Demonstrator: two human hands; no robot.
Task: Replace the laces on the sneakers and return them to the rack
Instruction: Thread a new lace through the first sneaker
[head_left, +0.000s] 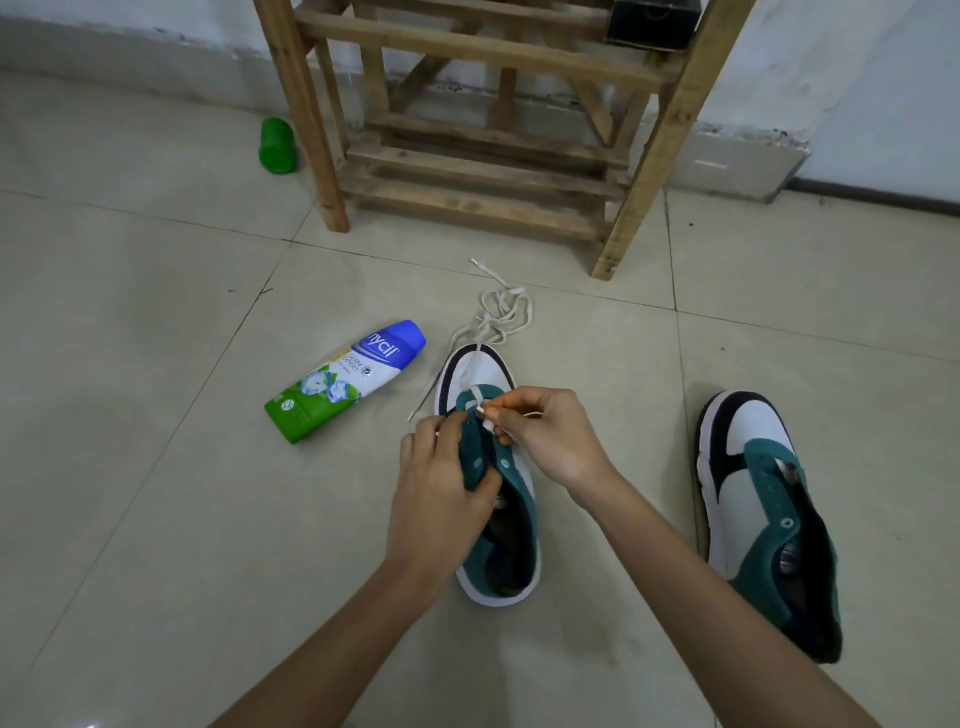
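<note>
— Lace (491, 317) status?
— Limp and light, trailing beyond the sneaker (511, 488); right hand (545, 441) pinches its stiff tip, left hand (441, 493) closed on the eyelet flap.
— Best hold?
— Probably that tip.

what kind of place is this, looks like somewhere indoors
Probably a home entryway or a plain room corner, though that is a guess. A wooden shoe rack stands against a scuffed white wall on a tiled floor, with a lace-less sneaker waiting beside it.
</note>
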